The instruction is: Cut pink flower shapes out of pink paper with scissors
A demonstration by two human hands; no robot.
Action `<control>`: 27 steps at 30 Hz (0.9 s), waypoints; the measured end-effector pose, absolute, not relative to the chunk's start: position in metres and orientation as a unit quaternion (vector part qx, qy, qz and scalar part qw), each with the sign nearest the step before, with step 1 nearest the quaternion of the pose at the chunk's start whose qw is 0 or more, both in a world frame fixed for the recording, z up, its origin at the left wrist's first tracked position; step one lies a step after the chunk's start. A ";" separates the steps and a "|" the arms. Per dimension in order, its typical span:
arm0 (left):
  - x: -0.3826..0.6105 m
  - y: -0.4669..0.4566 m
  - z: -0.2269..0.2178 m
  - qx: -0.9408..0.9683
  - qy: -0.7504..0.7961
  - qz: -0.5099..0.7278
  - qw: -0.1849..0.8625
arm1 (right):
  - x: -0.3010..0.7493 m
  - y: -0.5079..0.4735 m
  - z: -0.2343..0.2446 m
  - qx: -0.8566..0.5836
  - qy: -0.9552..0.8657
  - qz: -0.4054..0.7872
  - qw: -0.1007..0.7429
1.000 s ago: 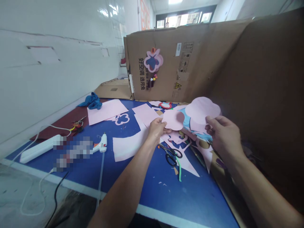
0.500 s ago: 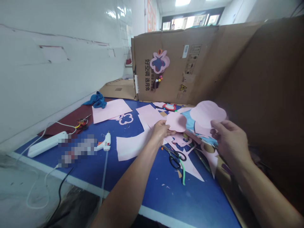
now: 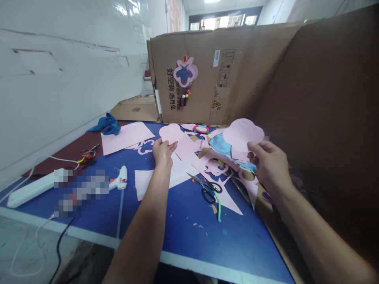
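Between the thumb and fingers of my left hand (image 3: pixel 163 153) is a pink paper flower cutout (image 3: pixel 171 133), raised above the table. A second, larger-looking pink flower cutout (image 3: pixel 243 133) is pinched by its lower right edge in my right hand (image 3: pixel 271 161). Both cutouts are plain and have rounded, scalloped edges. Below and between the hands lie black-handled scissors (image 3: pixel 207 187), partly open on pink paper scraps (image 3: pixel 229 199). Light blue material (image 3: pixel 219 145) shows under the right-hand cutout.
A white glue gun (image 3: pixel 121 178) stands on the blue table (image 3: pixel 189 232) at left, near a power strip (image 3: pixel 35 189). Behind it lie pink sheets (image 3: pixel 127 136) and a blue cloth (image 3: pixel 106 124). A cardboard wall (image 3: pixel 201 79) bearing a flower ornament (image 3: pixel 185 72) closes off the back and right.
My left hand has moved left with its flower cutout, away from the right hand. My right hand still holds its own cutout. The whole view has shifted slightly.
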State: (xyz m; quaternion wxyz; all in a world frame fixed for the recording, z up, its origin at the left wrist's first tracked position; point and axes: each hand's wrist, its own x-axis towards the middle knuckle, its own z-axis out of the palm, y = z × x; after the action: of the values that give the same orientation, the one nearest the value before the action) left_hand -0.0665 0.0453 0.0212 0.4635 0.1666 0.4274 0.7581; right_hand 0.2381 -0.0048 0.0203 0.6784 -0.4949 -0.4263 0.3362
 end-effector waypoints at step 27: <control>-0.069 0.053 0.011 0.167 0.440 0.760 0.448 | 0.232 -0.008 0.026 -0.493 -0.435 0.328 0.679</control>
State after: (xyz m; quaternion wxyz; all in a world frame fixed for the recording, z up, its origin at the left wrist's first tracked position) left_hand -0.0687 0.0528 0.0105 0.4485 0.1669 0.4396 0.7601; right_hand 0.2323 -0.0079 0.0260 0.6788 -0.4925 -0.4347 0.3281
